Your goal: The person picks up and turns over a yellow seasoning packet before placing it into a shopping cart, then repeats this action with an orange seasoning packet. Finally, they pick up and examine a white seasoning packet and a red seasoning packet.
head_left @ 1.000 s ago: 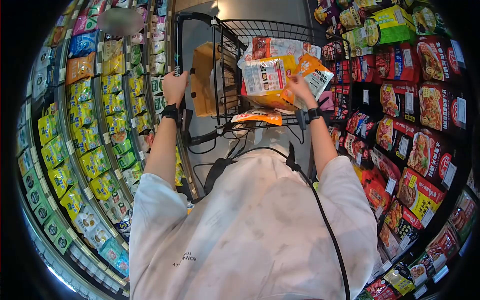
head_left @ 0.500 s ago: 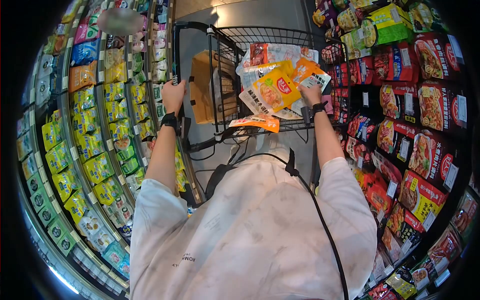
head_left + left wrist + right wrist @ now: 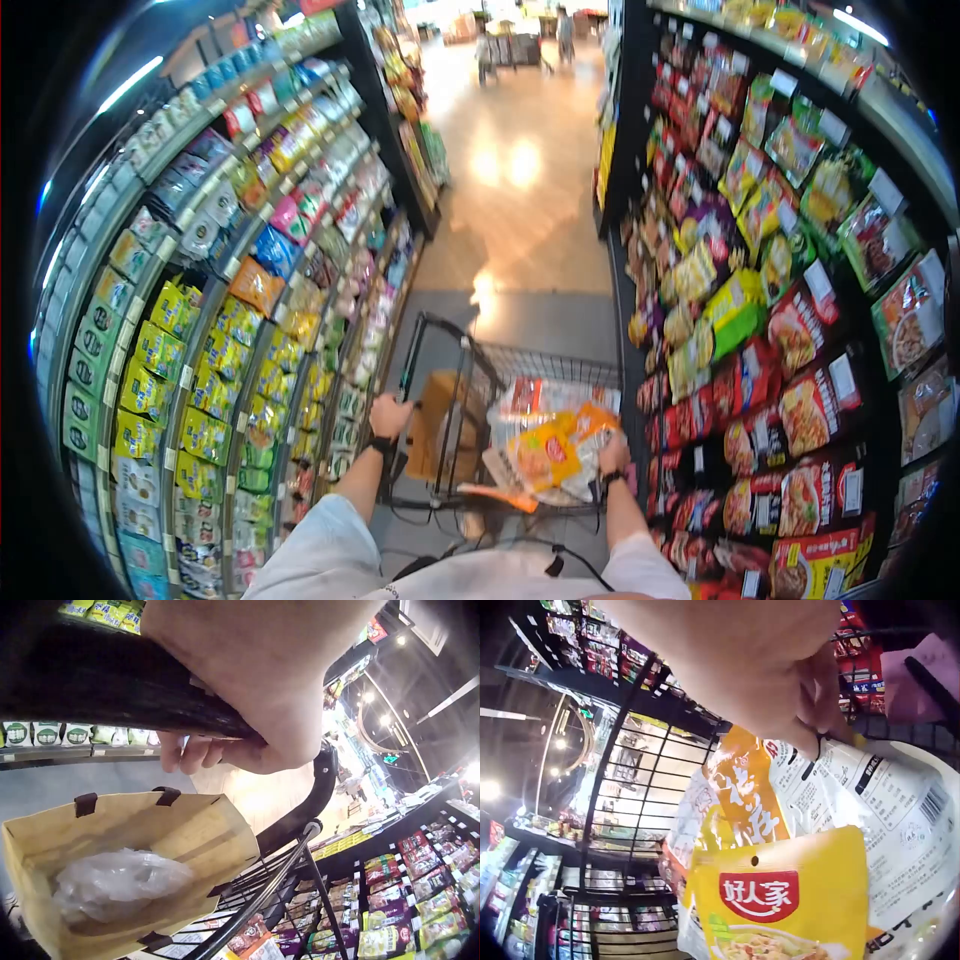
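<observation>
My left hand (image 3: 390,415) grips the black handle bar (image 3: 112,694) of a shopping cart, its fingers curled round the bar in the left wrist view. On the right side of the wire basket (image 3: 555,372), my right hand (image 3: 613,456) pinches the upper edge of an orange-and-white seasoning packet (image 3: 742,787); part of its fingers is hidden behind the hand. A yellow packet (image 3: 787,896) with a red label and a food picture lies in front of it, face up. Another orange packet (image 3: 505,496) pokes out at the basket's near edge.
A brown paper bag (image 3: 187,825) hangs between handle and basket, holding a clear plastic bag (image 3: 120,881). Stocked shelves (image 3: 230,370) line the left, more packets (image 3: 800,395) the right. The aisle floor (image 3: 510,240) leads toward distant people (image 3: 565,35).
The head view has tilted up along the aisle. The yellow packet has turned from its back to its front. My right hand has moved from it to the orange-and-white packet; the left stays on the handle.
</observation>
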The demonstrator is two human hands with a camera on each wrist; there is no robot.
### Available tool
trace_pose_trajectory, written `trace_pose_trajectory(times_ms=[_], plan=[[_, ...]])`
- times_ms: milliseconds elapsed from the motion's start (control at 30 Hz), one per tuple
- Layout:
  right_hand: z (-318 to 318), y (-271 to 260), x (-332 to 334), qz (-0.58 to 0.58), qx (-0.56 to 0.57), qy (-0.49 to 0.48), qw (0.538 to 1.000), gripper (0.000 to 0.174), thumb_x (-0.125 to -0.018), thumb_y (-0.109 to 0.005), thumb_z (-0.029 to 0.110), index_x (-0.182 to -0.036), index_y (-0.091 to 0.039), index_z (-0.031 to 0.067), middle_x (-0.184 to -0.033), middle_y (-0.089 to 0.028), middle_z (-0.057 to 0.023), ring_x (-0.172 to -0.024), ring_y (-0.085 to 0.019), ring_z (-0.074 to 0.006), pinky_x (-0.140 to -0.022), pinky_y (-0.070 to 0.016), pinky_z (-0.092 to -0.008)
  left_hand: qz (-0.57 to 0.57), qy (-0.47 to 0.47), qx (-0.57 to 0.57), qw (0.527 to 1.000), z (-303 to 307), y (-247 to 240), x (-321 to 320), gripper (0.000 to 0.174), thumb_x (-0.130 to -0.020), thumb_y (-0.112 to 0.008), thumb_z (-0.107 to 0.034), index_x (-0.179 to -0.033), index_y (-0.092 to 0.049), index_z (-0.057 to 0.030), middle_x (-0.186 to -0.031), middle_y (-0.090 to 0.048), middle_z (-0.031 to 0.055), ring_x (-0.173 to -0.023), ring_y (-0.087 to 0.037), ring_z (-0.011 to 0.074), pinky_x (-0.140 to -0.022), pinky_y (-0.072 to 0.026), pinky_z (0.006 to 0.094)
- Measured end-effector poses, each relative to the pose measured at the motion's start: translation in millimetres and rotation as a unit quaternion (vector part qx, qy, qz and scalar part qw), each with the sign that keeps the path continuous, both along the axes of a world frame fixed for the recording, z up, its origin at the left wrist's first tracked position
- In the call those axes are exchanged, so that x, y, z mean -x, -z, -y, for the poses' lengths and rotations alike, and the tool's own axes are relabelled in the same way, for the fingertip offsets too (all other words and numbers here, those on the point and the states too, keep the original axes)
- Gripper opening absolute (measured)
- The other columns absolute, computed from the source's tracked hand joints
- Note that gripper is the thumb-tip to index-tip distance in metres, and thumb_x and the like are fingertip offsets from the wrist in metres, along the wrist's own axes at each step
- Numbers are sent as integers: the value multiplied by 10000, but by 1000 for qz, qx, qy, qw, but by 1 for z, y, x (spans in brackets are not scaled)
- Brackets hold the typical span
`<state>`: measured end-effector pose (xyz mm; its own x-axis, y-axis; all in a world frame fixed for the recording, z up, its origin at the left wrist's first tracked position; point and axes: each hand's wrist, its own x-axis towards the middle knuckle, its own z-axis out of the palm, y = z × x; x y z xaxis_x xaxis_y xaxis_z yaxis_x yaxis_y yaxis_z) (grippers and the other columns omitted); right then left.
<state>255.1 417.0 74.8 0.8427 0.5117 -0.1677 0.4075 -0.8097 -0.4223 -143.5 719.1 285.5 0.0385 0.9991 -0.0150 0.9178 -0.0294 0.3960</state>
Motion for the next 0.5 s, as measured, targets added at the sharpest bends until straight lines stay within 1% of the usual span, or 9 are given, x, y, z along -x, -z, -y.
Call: trace_pose_trajectory(times_ms=[100, 167, 200, 233, 300, 400, 433, 467, 500], plan=[[-15, -39, -2, 26, -104, 28, 994, 237, -888, -636, 194, -1111, -603, 121, -980, -708, -187, -891, -671, -417, -780, -518, -535, 40, -18, 26, 999, 5, -12, -4, 403, -711, -734, -374, -964, -755, -61, -956, -731, 195, -920, -688, 397, -830, -546, 484], [-11, -71, 12, 31, -159, 60, 985, 268, -865, -677, 167, -1112, -586, 112, -931, -714, -182, -872, -674, -409, -760, -511, -527, 55, -25, 83, 995, -23, 39, 13, 405, -708, -726, -380, -914, -750, -31, -929, -736, 192, -915, -696, 382, -825, -544, 485], [-12, -93, 15, 44, -195, 76, 977, 289, -856, -697, 157, -1114, -578, 105, -908, -718, -183, -870, -678, -402, -750, -509, -518, 51, -2, 110, 993, -24, 35, 14, 425, -705, -717, -387, -907, -749, -15, -894, -736, 198, -889, -705, 380, -827, -546, 474], [-12, -115, 22, 55, -230, 94, 967, 311, -847, -717, 147, -1116, -570, 98, -884, -722, -184, -868, -682, -395, -740, -507, -509, 113, -5, 186, 976, -37, 54, 21, 426, -698, -720, -380, -864, -743, 12, -899, -733, 207, -857, -704, 399, -839, -547, 469], [-8, -154, 31, 51, -326, 124, 936, 324, -845, -736, 125, -1107, -553, 77, -842, -724, -204, -857, -690, -390, -710, -500, -478, 162, 54, 222, 960, -50, 72, 30, 497, -700, -728, -372, -983, -709, 37, -885, -733, 195, -814, -704, 401, -833, -551, 450], [7, -193, 51, 56, -446, 104, 887, 298, -890, -726, 120, -1098, -538, 17, -827, -729, -188, -790, -710, -267, -728, -510, -393, 112, 110, 125, 980, -18, 9, 26, 507, -828, -708, -321, -1098, -596, 93, -876, -699, 192, -783, -705, 272, -733, -565, 372], [10, -200, 57, 58, -484, 88, 869, 299, -898, -724, 120, -1099, -535, 8, -825, -731, -178, -777, -707, -232, -735, -512, -377, 138, 127, -24, 982, -11, 2, 27, 501, -838, -703, -301, -1145, -581, 76, -896, -705, 187, -811, -705, 295, -756, -560, 377], [17, -233, 81, 4, -507, 89, 857, 294, -904, -724, 93, -1104, -533, -8, -759, -695, -99, -799, -665, -132, -737, -507, -313, 161, 140, -172, 962, -4, -2, 29, 501, -849, -699, -282, -1191, -565, 59, -916, -711, 182, -838, -704, 318, -778, -554, 381], [23, -231, 92, -23, -529, 75, 845, 294, -891, -728, 67, -1102, -534, -1, -787, -698, -83, -786, -652, -113, -715, -500, -289, 181, 147, -316, 920, 2, -6, 31, 506, -859, -694, -262, -1237, -550, 42, -936, -717, 177, -865, -704, 341, -801, -548, 386]])
